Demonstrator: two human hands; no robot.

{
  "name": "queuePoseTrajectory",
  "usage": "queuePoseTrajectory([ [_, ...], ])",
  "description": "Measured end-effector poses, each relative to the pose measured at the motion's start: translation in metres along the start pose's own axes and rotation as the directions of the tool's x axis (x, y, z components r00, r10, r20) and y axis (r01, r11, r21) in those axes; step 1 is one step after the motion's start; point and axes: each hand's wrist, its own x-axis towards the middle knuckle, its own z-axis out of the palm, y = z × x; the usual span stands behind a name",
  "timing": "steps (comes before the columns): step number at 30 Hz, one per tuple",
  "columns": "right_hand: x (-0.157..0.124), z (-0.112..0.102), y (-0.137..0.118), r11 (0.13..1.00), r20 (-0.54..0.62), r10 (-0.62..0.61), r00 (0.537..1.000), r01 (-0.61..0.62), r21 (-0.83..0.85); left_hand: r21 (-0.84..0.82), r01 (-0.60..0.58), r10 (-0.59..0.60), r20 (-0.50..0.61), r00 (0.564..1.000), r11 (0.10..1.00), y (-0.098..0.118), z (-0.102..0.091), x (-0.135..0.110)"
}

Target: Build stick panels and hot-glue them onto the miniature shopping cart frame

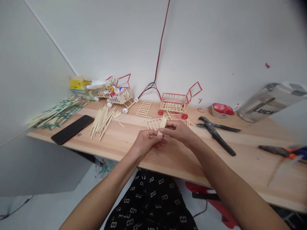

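Note:
Between my two hands, a small bundle of wooden sticks [162, 124] is held above the table's front part. My left hand [150, 139] is closed on its lower end, with the fingertips partly hidden. The fingers of my right hand [175, 128] grip its right side. Just behind the bundle lies a ladder-like stick panel [152, 124], partly covered by my hands. A second stick panel [144, 109] lies flat farther back. Behind them stands a miniature stick cart [174, 101] with red-painted edges, a red handle and red bottle-cap wheels.
Loose sticks [103, 121], a black phone [72, 129] and wrapped chopsticks [59, 111] lie left. Two more carts [122, 95] stand behind them. Rightward are black pliers [213, 129], a cup of red paint [222, 110], orange-and-blue-handled pliers [275, 150] and a large clear container [268, 102].

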Motion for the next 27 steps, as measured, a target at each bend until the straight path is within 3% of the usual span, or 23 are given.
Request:
queuePoseTrajectory([
  [7,-0.004,-0.004,-0.009,0.988,0.129,0.058,0.990,-0.075,0.135,-0.052,0.011,-0.009,0.028,1.000,0.999,0.000,0.002,-0.004],
  [14,-0.003,-0.004,-0.008,0.985,0.060,0.121,0.991,-0.127,0.117,-0.085,0.068,-0.062,0.073,0.995,0.994,0.001,0.003,-0.005],
  [19,-0.002,-0.004,-0.003,0.976,0.090,0.129,0.988,-0.142,0.164,-0.200,0.113,-0.075,0.187,0.979,0.973,0.000,-0.003,-0.005],
  [27,-0.001,-0.003,0.002,0.976,0.114,0.111,0.987,-0.130,0.174,-0.261,0.119,-0.053,0.247,0.968,0.958,0.003,-0.007,-0.010],
])
